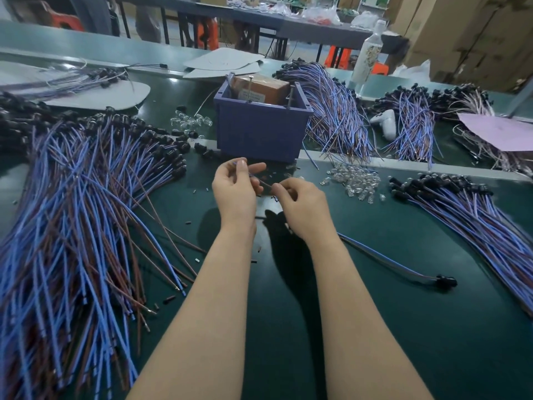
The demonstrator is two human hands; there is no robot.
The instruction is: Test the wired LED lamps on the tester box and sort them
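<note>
Head view: the left hand (235, 192) and the right hand (300, 203) each pinch a wire end of one wired LED lamp (445, 281). Its black socket lies toward the right edge of the tabletop (375, 327). This looks like the testing step. Next, the bare ends must touch the contacts on the blue tester box (261, 131) just behind the hands.

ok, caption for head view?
Left hand and right hand pinch wire ends before the blue tester box, amid lamp piles.

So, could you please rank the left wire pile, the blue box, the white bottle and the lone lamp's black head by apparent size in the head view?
Largest to smallest:
1. left wire pile
2. blue box
3. white bottle, which stands farther off, so its true size is unsure
4. lone lamp's black head
</note>
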